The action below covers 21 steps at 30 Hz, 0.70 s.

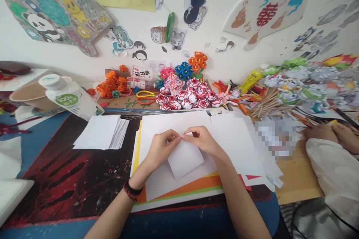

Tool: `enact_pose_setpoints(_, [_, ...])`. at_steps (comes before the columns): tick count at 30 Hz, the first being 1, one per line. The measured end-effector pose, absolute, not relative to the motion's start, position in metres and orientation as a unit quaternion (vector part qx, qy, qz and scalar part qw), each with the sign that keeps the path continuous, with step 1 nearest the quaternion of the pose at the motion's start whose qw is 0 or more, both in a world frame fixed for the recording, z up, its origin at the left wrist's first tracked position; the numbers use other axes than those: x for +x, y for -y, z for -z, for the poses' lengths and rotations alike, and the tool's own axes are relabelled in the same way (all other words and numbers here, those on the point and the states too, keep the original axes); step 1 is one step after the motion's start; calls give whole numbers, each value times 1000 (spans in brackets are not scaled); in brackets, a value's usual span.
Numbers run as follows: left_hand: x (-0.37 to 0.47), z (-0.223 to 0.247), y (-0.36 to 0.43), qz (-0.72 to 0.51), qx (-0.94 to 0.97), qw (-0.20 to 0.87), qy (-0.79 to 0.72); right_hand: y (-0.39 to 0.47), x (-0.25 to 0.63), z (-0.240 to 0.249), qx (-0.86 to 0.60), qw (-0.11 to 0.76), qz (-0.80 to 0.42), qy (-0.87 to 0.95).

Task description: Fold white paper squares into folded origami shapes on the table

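Observation:
A small white paper square (186, 160) is held at its upper edge by both hands, over a larger stack of white sheets (157, 179) with yellow, orange and green ones beneath. My left hand (165, 143) pinches the paper between thumb and index finger. From the other side, my right hand (200, 140) pinches it too, and the two thumbs nearly meet. The paper's top corner lies hidden behind the fingers. To the left sits a pile of white paper squares (98, 132). More white sheets (238, 142) lie to the right of my right hand.
Behind the stack are red-and-white paper flowers (190, 97) and orange flowers (112, 84). A white bottle (70, 97) leans at the left. Wooden sticks (265, 102) and more paper flowers (297, 86) fill the right back. Another person's sleeve (331, 164) is at the right edge.

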<state>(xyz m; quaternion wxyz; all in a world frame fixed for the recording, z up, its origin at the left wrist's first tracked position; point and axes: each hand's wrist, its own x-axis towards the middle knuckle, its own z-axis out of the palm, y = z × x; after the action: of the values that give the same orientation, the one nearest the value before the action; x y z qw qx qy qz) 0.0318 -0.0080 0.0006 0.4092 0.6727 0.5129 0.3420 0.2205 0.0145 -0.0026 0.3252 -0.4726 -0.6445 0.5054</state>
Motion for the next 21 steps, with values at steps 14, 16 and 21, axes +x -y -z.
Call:
enact_pose_setpoints(14, [12, -7, -1, -390, 595, 486, -508, -18, 240, -3, -501, 439, -519, 535])
enact_pose_setpoints(16, [11, -6, -1, -394, 581, 497, -509, -18, 241, -4, -500, 446, -513, 536])
enact_pose_setpoints(21, [7, -6, -3, -395, 539, 535, -517, -20, 241, 0, -525, 456, -490, 525])
